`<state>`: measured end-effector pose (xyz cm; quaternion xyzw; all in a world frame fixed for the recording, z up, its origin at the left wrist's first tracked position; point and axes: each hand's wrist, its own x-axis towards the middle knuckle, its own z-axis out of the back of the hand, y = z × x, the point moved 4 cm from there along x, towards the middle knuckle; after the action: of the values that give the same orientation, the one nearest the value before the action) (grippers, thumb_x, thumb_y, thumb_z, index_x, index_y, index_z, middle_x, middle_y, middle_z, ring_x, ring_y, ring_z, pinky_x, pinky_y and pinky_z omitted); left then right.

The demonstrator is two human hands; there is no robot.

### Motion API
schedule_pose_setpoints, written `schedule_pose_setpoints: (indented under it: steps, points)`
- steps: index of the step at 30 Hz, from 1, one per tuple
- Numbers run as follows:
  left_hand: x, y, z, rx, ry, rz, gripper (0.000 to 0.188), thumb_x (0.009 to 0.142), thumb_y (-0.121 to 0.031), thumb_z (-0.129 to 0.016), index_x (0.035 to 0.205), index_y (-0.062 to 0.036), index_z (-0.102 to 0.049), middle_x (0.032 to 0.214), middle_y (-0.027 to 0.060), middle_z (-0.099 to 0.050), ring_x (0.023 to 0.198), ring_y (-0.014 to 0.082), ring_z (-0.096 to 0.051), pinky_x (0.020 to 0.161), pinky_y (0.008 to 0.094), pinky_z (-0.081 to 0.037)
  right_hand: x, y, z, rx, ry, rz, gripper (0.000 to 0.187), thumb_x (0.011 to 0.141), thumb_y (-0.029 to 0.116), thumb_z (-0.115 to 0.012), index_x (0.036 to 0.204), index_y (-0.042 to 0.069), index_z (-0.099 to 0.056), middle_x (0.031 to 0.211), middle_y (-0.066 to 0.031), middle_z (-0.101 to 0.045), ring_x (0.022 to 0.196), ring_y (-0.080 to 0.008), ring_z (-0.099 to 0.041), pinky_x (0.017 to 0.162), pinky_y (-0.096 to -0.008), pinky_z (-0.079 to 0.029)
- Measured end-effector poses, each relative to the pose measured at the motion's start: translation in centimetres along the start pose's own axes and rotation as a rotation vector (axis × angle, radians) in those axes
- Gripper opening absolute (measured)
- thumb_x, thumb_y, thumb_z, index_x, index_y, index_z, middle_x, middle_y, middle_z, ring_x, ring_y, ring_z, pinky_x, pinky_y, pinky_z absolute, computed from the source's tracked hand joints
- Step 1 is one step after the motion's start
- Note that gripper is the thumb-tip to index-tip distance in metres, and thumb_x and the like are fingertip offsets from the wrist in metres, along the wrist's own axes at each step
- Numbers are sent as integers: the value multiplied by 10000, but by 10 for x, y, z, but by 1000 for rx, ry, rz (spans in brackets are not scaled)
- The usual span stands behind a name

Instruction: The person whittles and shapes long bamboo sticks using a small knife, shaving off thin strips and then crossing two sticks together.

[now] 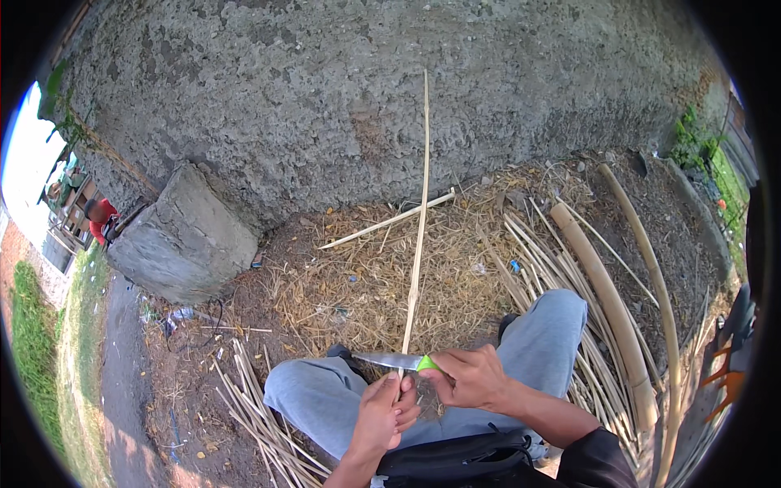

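Note:
My left hand (387,411) is closed around the near end of a long, thin bamboo strip (421,244). The strip points away from me, and its far end shows against the wall. In my right hand (472,377) is a knife (389,359) with a bright green handle, its fingers wrapped round the grip. The blade lies across the strip just beyond my left fingers and points to the left. Whether the edge bites into the bamboo I cannot tell. Both hands are between my knees, above my lap.
Bamboo strips (259,407) lie at my left, and more strips (561,276) at my right beside a thick split bamboo piece (606,305) and a long pole (651,268). Shavings (366,285) cover the ground. A concrete block (191,236) stands by the rough wall (325,106). A person in red (101,218) is far left.

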<state>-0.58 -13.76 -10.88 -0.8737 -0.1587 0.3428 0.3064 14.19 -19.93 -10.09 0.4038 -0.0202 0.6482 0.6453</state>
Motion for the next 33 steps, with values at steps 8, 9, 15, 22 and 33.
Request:
schedule_pose_setpoints:
  steps: [8, 9, 15, 22, 33]
  points:
    - [-2, 4, 2, 10, -14, -6, 272, 1047, -268, -336, 891, -74, -446, 565, -39, -313, 436, 45, -237, 366, 214, -187, 9, -14, -4, -31, -34, -22, 186, 873, 269, -672, 835, 87, -673, 603, -55, -614, 442, -251, -584, 383, -374, -428]
    - [2, 5, 2, 25, -19, -10, 272, 1048, -268, -337, 889, -75, -444, 565, -40, -312, 435, 45, -237, 365, 214, -186, 16, -34, -6, -25, -81, -90, 199, 867, 282, -677, 832, 87, -676, 604, -56, -619, 447, -251, -589, 389, -376, -433]
    - [1, 4, 0, 58, -28, -26, 276, 1047, -275, -344, 885, -74, -440, 567, -43, -311, 433, 42, -231, 365, 212, -183, 22, -30, 0, 4, -104, 7, 158, 865, 219, -673, 836, 65, -690, 583, -78, -614, 439, -263, -578, 410, -370, -434]
    - [1, 3, 1, 55, -39, -10, 280, 1049, -268, -344, 895, -62, -456, 579, -29, -322, 435, 46, -232, 365, 214, -191, 21, -28, 6, -55, -209, -137, 194, 883, 257, -658, 855, 65, -667, 640, -80, -645, 457, -267, -599, 398, -384, -452]
    - [0, 3, 1, 106, -113, -97, 260, 1044, -252, -421, 912, -41, -495, 600, -27, -336, 427, 48, -243, 376, 224, -164, -6, 1, -1, -20, -25, -78, 214, 860, 283, -682, 803, 79, -653, 603, -76, -623, 431, -257, -583, 382, -373, -446]
